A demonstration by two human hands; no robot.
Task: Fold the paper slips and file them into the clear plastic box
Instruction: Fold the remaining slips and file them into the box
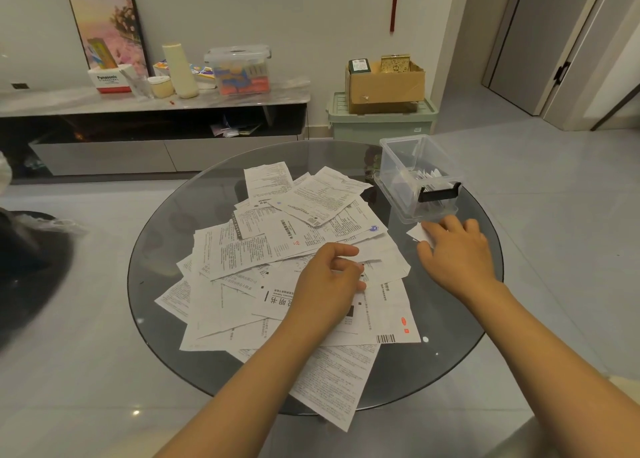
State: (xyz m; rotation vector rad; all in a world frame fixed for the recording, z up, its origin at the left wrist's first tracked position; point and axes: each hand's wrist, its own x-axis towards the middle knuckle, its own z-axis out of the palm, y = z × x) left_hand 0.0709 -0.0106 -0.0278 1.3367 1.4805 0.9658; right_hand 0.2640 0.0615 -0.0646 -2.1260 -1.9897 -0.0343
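A: Where do your hands sit?

B: Your left hand (329, 277) rests on the pile of paper slips (277, 249) at the middle of the round glass surface (166, 235), fingers curled and pinching the edge of one sheet. Your right hand (457, 249) lies at about three o'clock, fingers relaxed and spread, pressing down on a small folded slip (419, 233).

A: And the clear plastic box (412, 177)?

B: It stands at about one o'clock near the surface's rim, lid off, just beyond your right hand's fingertips. A few folded slips stand upright inside it, behind its black latch (439, 192).

A: Anything further back?

B: At twelve o'clock a low cabinet (152, 125) stands against the wall.
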